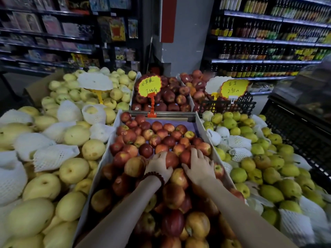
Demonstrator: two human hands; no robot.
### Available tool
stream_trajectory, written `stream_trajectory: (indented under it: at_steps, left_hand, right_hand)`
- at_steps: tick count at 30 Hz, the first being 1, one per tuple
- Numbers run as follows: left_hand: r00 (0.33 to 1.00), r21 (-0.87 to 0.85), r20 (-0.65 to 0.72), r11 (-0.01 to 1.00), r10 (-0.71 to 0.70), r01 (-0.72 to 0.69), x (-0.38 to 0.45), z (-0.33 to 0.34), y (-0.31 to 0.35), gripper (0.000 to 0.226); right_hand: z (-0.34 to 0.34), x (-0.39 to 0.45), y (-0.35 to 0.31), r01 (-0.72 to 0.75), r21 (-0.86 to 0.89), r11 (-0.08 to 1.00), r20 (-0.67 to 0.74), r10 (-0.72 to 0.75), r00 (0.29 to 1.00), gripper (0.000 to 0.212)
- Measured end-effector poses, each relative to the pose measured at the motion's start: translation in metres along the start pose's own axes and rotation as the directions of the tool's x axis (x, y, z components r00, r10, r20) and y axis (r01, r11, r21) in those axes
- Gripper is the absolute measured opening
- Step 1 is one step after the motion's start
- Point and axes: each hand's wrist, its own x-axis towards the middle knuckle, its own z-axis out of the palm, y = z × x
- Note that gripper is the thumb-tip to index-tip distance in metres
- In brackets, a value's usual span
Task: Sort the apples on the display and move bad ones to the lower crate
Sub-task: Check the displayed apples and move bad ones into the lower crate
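A long cardboard crate (pixel 206 133) in the middle of the display is heaped with several red and yellow-red apples. My left hand (pixel 158 169), with a bead bracelet at the wrist, grips a red apple (pixel 172 159) near the middle of the heap, fingers curled over its left side. Just to its right, my right hand (pixel 199 167) lies on the heap, fingers spread over a darker red apple (pixel 186 157) and its neighbours. Whether it grips one I cannot tell. Both forearms reach in from the bottom edge.
Yellow pears (pixel 77 135), some in white foam nets, fill the left bin. Green pears (pixel 272 176) fill the right one. Behind stand a box of dark red apples (pixel 168 97), yellow price signs (pixel 150 85) and a black plastic crate (pixel 227 105). Store shelves line the back.
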Motion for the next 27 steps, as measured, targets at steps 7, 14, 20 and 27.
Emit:
stream_trajectory:
  at_steps: [7, 14, 20, 27]
  left_hand:
    - [0.991, -0.034, -0.106, 0.995, 0.085, -0.089, -0.021, -0.012, 0.006, 0.044]
    - [0.986, -0.029, -0.140, 0.995, 0.094, -0.099, -0.025, -0.025, 0.009, 0.038]
    - [0.979, -0.054, -0.182, 0.993, 0.095, -0.107, -0.030, -0.035, 0.005, 0.034]
    - [0.970, -0.325, -0.243, 0.939, 0.030, -0.110, -0.074, -0.039, 0.030, 0.023]
  right_hand:
    - [0.007, -0.015, 0.018, 0.105, -0.003, 0.994, -0.134, -0.104, 0.985, 0.063]
    - [0.007, -0.012, 0.029, 0.088, 0.022, 0.996, -0.067, -0.087, 0.994, 0.075]
    - [-0.006, -0.015, 0.035, 0.143, 0.138, 0.980, -0.155, -0.121, 0.980, 0.067]
    - [-0.033, -0.064, 0.031, 0.253, 0.576, 0.777, -0.462, 0.053, 0.885, 0.025]
